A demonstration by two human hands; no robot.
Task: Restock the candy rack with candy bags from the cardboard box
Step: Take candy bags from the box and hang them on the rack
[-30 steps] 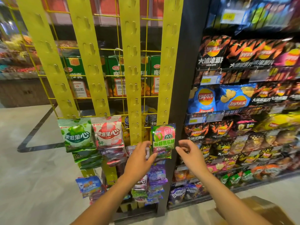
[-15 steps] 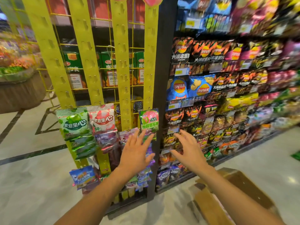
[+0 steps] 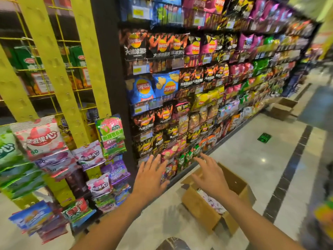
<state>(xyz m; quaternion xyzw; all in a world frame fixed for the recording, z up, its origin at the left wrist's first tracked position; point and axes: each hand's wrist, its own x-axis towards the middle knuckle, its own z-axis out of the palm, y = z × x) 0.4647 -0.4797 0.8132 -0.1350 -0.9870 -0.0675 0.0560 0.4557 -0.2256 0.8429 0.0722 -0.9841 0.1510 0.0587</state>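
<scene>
Chip shelves: a tall dark shelving unit fills the upper right, packed with rows of chip bags, and runs away down the aisle.
Floor: pale glossy tile crossed by a dark stripe.
Candy rack: yellow punched strips on a yellow wire grid, standing at the left against the end of the chip shelves. The upper strips are bare and the lower part is hung with candy bags.
Cardboard box: stands open on the floor at the foot of the chip shelves, to the right of the candy rack, with its flaps raised.
Boxed candy bags: pink and white packets lie inside the cardboard box, partly hidden behind the right forearm.
Arms: two bare forearms reach forward from the bottom edge.
Left hand: held in the air, back to the camera, between the candy rack and the cardboard box. Its fingers are straight and spread wide, released, gripping nothing.
Right hand: held above the open cardboard box, palm down. Its fingers are spread and slightly bent, released, touching nothing.
Pink-and-green candy bag: hangs on the candy rack's rightmost strip, above purple bags.
</scene>
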